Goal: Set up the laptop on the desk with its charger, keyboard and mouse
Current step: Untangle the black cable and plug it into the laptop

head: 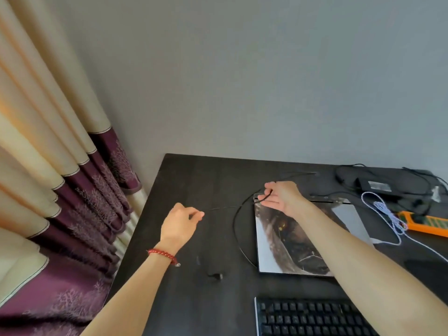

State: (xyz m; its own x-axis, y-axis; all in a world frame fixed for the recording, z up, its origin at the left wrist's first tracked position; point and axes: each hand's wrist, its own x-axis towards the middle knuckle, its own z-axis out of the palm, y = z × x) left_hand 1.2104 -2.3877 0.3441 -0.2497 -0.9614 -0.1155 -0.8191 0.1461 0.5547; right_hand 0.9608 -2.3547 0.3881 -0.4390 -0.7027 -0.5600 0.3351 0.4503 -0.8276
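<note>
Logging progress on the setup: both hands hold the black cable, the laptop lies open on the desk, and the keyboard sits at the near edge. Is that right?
Not quite. The head view shows the laptop lying closed, lid down, not open. The rest holds: the left hand and right hand both pinch the black cable above the desk, and the keyboard sits at the near edge.

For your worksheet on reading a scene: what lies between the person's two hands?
In the head view, a thin black cable stretches over bare dark desk from left hand to right hand.
</note>
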